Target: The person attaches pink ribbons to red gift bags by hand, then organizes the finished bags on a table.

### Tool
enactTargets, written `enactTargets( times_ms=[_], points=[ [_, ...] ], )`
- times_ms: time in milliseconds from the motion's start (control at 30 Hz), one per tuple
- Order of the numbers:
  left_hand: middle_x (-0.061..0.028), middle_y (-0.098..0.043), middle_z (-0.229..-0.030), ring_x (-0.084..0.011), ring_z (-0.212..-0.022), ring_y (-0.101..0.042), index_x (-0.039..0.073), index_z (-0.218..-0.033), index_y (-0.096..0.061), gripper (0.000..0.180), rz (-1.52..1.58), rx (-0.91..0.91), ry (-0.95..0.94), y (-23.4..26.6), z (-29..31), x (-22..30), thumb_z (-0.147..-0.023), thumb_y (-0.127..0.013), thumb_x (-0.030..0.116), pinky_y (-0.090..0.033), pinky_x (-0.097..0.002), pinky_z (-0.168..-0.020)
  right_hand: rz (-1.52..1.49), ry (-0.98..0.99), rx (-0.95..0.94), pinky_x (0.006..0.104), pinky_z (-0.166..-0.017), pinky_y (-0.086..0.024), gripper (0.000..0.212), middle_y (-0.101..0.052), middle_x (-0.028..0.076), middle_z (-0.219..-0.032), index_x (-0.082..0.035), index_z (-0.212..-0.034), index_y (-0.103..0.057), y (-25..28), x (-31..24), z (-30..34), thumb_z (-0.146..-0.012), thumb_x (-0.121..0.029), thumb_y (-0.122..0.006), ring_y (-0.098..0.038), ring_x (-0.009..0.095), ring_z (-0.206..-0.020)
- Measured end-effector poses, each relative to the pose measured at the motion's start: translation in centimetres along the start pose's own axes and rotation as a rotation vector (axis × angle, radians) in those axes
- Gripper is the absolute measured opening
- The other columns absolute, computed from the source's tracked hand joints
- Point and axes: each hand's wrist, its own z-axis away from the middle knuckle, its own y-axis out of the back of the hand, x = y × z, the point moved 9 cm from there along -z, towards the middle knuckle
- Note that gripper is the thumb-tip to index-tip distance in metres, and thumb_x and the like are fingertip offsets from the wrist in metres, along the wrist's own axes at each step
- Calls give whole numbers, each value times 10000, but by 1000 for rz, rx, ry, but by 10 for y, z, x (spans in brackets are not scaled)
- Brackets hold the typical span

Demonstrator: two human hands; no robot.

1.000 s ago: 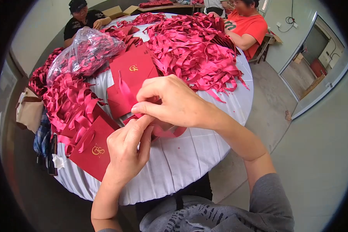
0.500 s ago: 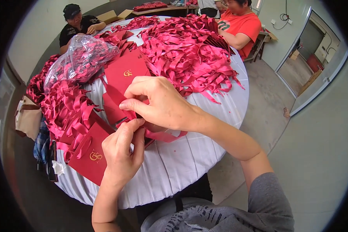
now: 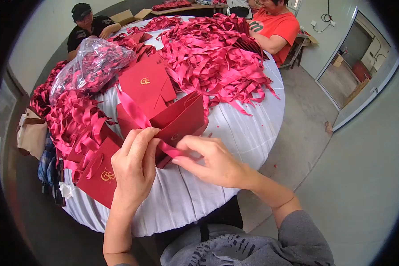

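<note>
1. Red paper bag [image 3: 181, 119]: matt card stock, smooth, with a shiny gold foil emblem.
2. Ribbon [image 3: 135, 113] pinched by left hand [image 3: 135, 170] and right hand [image 3: 215, 162]: satin-like cloth, slight sheen.
3. Ribbon pile [image 3: 217, 57]: same glossy red fabric.
4. Plastic sack [image 3: 91, 64]: clear, crinkled, glossy film.
5. Table [image 3: 248, 133]: white cloth cover, matt, finely ribbed.
6. Floor [image 3: 341, 186]: smooth grey, matt.
7. Sleeve [image 3: 306, 241]: grey knit cloth.
</note>
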Motion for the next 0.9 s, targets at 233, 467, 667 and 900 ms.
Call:
enactTargets(
  times_ms=[233,467,667,900],
  points=[
    [-54,-546,-788,-214,-580,-523,42,-820,-634,124,-368,63,-134,10,-14,21,-737,-723,62,-411,-326,-537,-216,-344,-176,245,-654,-496,115,-636,41,-781,27,-974,-598,29,25,44,-898,-59,-604,-605,85,-695],
    [-100,-559,-867,-260,-823,-498,-26,-1023,-596,304,-327,-136,-233,-11,-27,26,-724,-559,-58,-391,-369,-735,-100,-405,12,232,-657,-497,83,-639,44,-762,36,-925,-634,77,30,68,-873,-23,-607,-625,97,-701],
    [-132,-587,-804,-288,-802,-533,-5,-1053,-622,245,-183,-249,-71,-25,-43,13,-812,-586,-13,-431,-372,-784,-1,-332,172,245,-672,-496,106,-643,52,-787,33,-929,-625,113,22,81,-832,0,-651,-621,112,-700],
    [-129,-601,-745,-295,-730,-529,-4,-912,-587,136,-110,-258,-79,-36,-49,4,-782,-620,17,-411,-389,-701,-465,-147,534,269,-793,-482,165,-642,111,-966,4,-948,-620,135,33,87,-805,-3,-703,-615,141,-876]
  ],
)
